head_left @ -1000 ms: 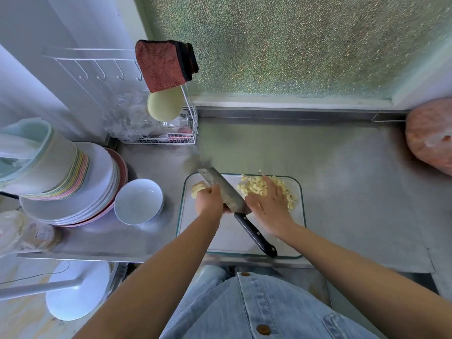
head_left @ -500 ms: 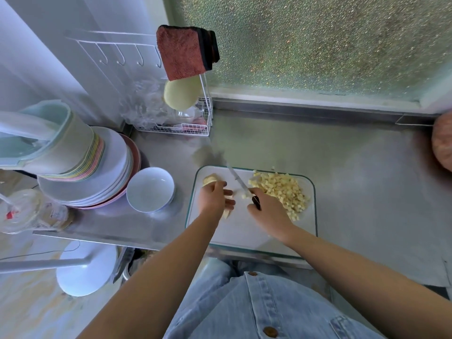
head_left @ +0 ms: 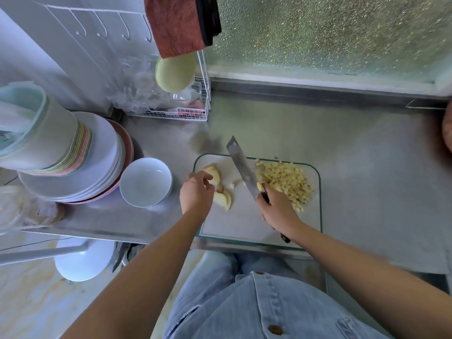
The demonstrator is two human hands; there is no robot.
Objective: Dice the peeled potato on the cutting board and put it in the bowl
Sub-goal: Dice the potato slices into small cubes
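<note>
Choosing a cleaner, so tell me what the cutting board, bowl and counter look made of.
The cutting board is likely tempered glass with a frosted top: its edge is green-tinted and see-through. The bowl is glossy and pale, either glazed ceramic or melamine; its sharp highlight cannot settle which. The counter looks like brushed stainless steel: grey, with blurred reflections.

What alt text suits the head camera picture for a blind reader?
A person's right hand holds a knife over a cutting board, diced potato heaped right of the blade. The left hand is at uncut potato slices; a bowl stands left.
</note>
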